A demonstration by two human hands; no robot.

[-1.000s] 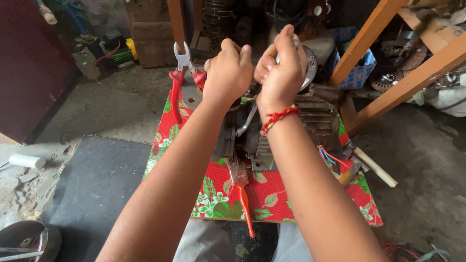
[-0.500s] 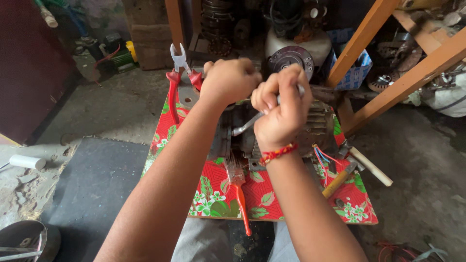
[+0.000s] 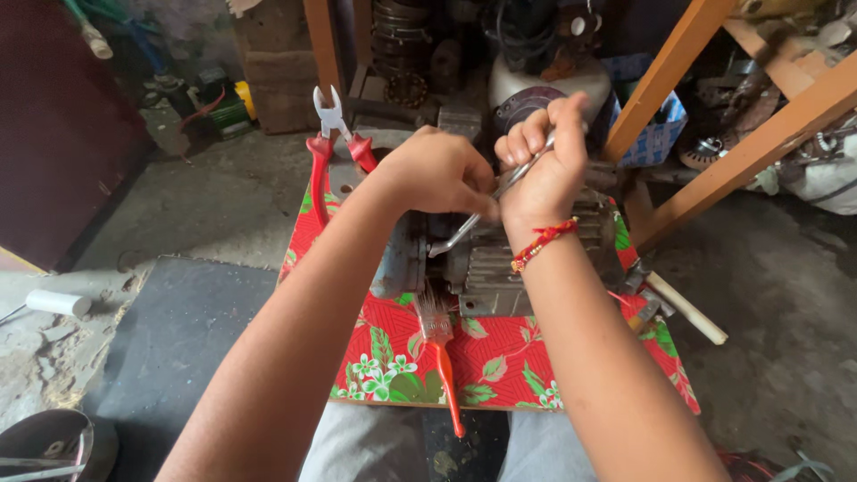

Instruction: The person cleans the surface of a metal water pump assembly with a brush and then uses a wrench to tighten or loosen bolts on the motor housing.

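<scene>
The right hand (image 3: 540, 165) is clenched around a bent metal wrench (image 3: 473, 219) over the grey motor (image 3: 500, 259) mid-table (image 3: 500, 366); the left hand (image 3: 437, 174) grips the motor's top. Since before, the wrench has swung lower.

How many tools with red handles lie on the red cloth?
2: red-handled pliers at the cloth's far left corner, a red-handled brush at the near edge, below the motor. Others may be hidden.

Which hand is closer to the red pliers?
Left. The left hand rests on the motor just right of the red pliers; the right hand, gripping a wrench, is farther right.
</scene>
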